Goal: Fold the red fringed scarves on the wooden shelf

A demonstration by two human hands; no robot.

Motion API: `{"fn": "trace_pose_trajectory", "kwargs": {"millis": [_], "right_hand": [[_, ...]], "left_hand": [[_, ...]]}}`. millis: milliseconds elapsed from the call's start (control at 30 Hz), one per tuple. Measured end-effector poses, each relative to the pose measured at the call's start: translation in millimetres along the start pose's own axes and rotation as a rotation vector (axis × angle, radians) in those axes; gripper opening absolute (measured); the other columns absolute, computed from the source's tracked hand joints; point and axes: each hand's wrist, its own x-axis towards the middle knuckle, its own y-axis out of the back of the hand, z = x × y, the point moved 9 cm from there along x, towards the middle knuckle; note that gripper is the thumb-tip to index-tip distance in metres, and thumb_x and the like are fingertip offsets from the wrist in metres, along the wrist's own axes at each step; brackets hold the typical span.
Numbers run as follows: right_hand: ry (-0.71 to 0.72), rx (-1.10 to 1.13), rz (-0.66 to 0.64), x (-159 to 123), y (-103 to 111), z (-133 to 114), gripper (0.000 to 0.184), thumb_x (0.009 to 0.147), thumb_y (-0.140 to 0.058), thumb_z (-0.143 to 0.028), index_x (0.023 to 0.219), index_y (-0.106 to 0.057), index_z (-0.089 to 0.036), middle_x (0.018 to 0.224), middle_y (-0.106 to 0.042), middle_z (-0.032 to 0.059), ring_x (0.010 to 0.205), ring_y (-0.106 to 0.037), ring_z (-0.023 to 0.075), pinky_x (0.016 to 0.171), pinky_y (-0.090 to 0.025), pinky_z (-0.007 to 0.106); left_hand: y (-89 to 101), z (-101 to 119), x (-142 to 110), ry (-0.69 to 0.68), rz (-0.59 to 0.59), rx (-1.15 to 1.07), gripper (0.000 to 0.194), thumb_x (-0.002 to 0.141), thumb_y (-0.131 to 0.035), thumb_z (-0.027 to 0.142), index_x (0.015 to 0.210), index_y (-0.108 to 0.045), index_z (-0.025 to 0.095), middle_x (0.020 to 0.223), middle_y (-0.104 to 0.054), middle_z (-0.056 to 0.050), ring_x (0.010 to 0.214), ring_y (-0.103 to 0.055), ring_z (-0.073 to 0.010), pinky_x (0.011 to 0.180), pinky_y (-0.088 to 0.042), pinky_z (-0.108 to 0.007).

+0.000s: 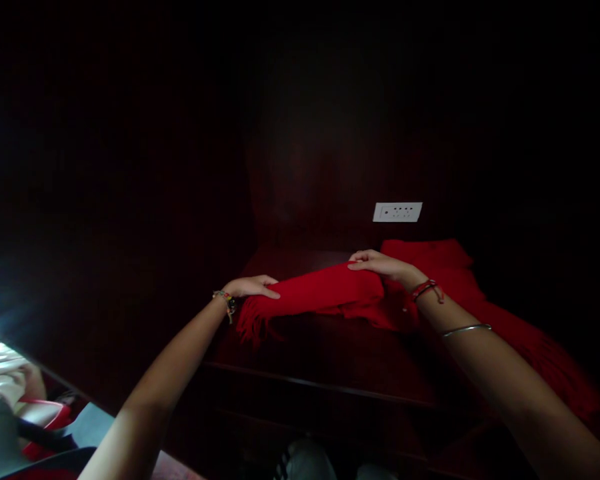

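A folded red scarf [320, 291] with a fringe at its left end lies across a dark wooden shelf [300, 350]. My left hand [254, 287] grips it beside the fringe, thumb on top and the fingers partly hidden behind the cloth. At the other end, my right hand [383, 264] pinches the upper edge between thumb and fingers. More red fabric [445, 273] is spread behind and to the right of my right hand, trailing along the right side to a fringed end. Some rumpled red cloth also shows below the scarf's right end.
A white socket panel [398, 212] is set in the dark back wall above the cloth. The dark side panel [130, 233] stands to my left. Beyond its edge, at lower left, are pale cloth [5, 363] and grey and red items. My legs [310, 460] show below the shelf.
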Motion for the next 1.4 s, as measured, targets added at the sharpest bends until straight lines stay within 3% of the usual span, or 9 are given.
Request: {"fn": "trace_pose_trajectory", "kwargs": {"millis": [100,167,333,433,667,967,1067,1233,1400], "right_hand": [[-0.073,0.097,0.001,-7,15,7,0.027,0.060,-0.066,-0.039,0.072,-0.060,-0.016,0.068,-0.059,0.0008,0.062,-0.053,0.0122,0.057,-0.042,0.024],[-0.130,0.114,0.001,-11,21,16,0.026,0.059,-0.067,-0.038,0.072,-0.061,-0.016,0.071,-0.061,0.0026,0.064,-0.055,0.0134,0.058,-0.044,0.025],[-0.249,0.016,-0.061,-10,6,52,0.026,0.053,-0.069,-0.037,0.065,-0.059,-0.015,0.066,-0.059,0.0013,0.061,-0.053,0.0131,0.060,-0.042,0.027],[-0.187,-0.162,-0.056,-1,-2,59,0.027,0.052,-0.067,-0.038,0.059,-0.056,-0.015,0.059,-0.054,-0.0016,0.060,-0.049,0.0122,0.060,-0.039,0.026],[-0.063,-0.233,0.026,20,8,50,0.027,0.058,-0.061,-0.042,0.062,-0.056,-0.015,0.059,-0.052,-0.0025,0.061,-0.048,0.0116,0.060,-0.036,0.025],[-0.136,-0.078,0.048,27,-3,49,0.023,0.062,-0.061,-0.037,0.067,-0.058,-0.015,0.064,-0.059,0.0003,0.061,-0.052,0.0116,0.059,-0.040,0.023],[-0.140,-0.146,0.057,36,-11,46,0.019,0.064,-0.060,-0.034,0.066,-0.059,-0.015,0.063,-0.059,0.0001,0.059,-0.051,0.0111,0.056,-0.040,0.022],[-0.181,-0.386,0.059,48,-23,51,0.010,0.064,-0.059,-0.025,0.063,-0.059,-0.015,0.059,-0.058,-0.0009,0.053,-0.048,0.0105,0.050,-0.036,0.021],[-0.207,-0.489,0.056,54,-26,58,0.006,0.061,-0.059,-0.021,0.060,-0.059,-0.015,0.055,-0.055,-0.0018,0.052,-0.046,0.0104,0.048,-0.033,0.021]], "left_hand": [[37.2,13,1,-0.069,0.229,0.024,0.036,0.068,-0.059,0.042,0.092,-0.060,0.015,0.090,-0.062,-0.003,0.079,-0.054,-0.0162,0.069,-0.039,-0.023],[50.3,10,10,-0.061,0.273,0.076,0.036,0.067,-0.059,0.043,0.088,-0.059,0.014,0.083,-0.061,-0.001,0.072,-0.053,-0.0140,0.064,-0.038,-0.022],[41.8,-45,41,0.090,0.217,0.285,0.027,0.057,-0.064,0.036,0.070,-0.059,0.014,0.060,-0.054,0.003,0.057,-0.046,-0.0105,0.055,-0.033,-0.020],[43.1,-65,47,0.087,0.285,0.323,0.023,0.056,-0.063,0.034,0.067,-0.059,0.014,0.057,-0.052,0.003,0.056,-0.045,-0.0106,0.054,-0.032,-0.021],[81.4,-59,37,0.027,0.481,0.358,0.019,0.062,-0.057,0.033,0.070,-0.058,0.015,0.063,-0.054,0.002,0.062,-0.047,-0.0117,0.058,-0.034,-0.021],[127.8,-52,2,0.029,0.502,0.145,0.028,0.065,-0.054,0.036,0.083,-0.058,0.014,0.072,-0.059,-0.001,0.063,-0.052,-0.0118,0.058,-0.039,-0.021],[145.3,-52,-2,0.073,0.529,0.174,0.029,0.065,-0.054,0.035,0.083,-0.058,0.014,0.074,-0.060,-0.002,0.066,-0.053,-0.0124,0.060,-0.039,-0.021],[131.1,-82,17,0.238,0.502,0.386,0.025,0.062,-0.057,0.035,0.074,-0.061,0.013,0.068,-0.059,-0.001,0.064,-0.051,-0.0132,0.059,-0.037,-0.021],[111.9,-103,24,0.262,0.551,0.442,0.023,0.059,-0.060,0.037,0.068,-0.061,0.015,0.065,-0.058,-0.001,0.067,-0.050,-0.0150,0.059,-0.034,-0.022]]}}
